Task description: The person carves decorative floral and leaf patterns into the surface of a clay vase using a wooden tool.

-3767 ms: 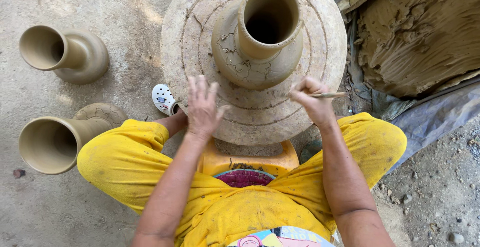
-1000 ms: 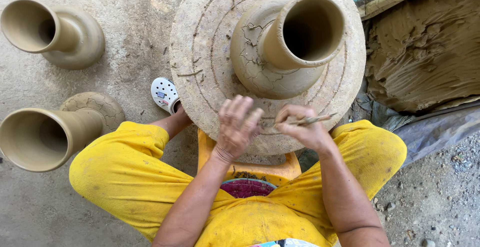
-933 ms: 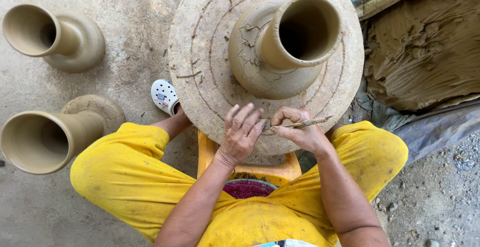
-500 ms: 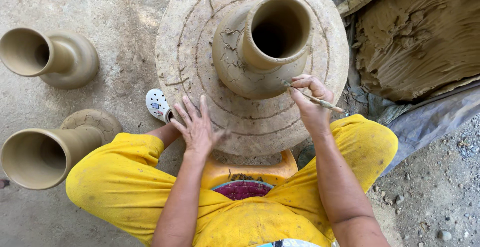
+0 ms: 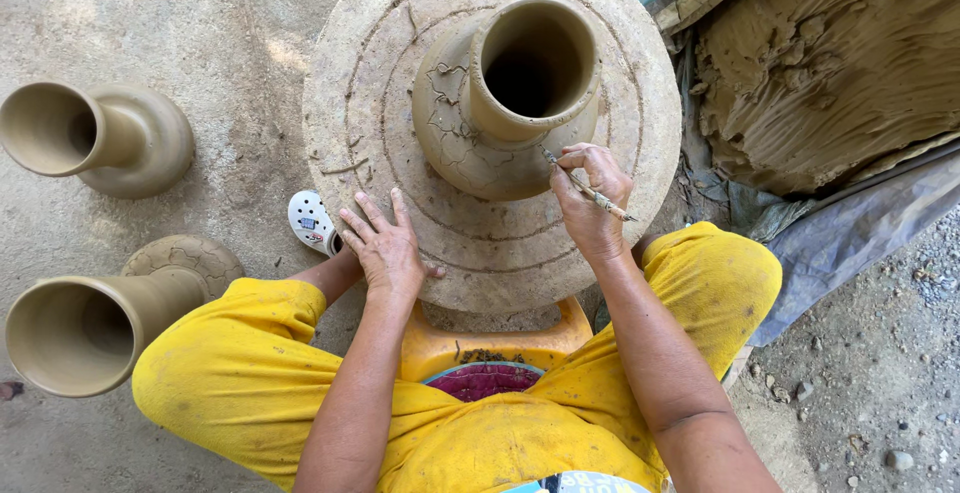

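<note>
A wet clay vase (image 5: 505, 103) with a wide mouth stands on a round potter's wheel (image 5: 400, 73). Its belly carries carved line patterns on the left side. My right hand (image 5: 590, 198) pinches a thin carving stick (image 5: 590, 188), whose tip touches the vase's lower right side. My left hand (image 5: 385, 248) lies flat with fingers spread on the wheel's near left rim, holding nothing. I sit with yellow trousers (image 5: 250, 373) on both sides of the wheel.
Two finished clay vases (image 5: 95, 143) (image 5: 100, 318) stand on the ground at the left. A big mound of raw clay (image 5: 830, 63) lies on plastic sheeting at the upper right. A white shoe (image 5: 310, 221) sits beside the wheel; an orange stool (image 5: 490, 343) below it.
My right hand has moved up from the wheel's rim and put the stick's tip against the vase. My left hand has shifted left and lies flat on the rim. The wheel has turned.
</note>
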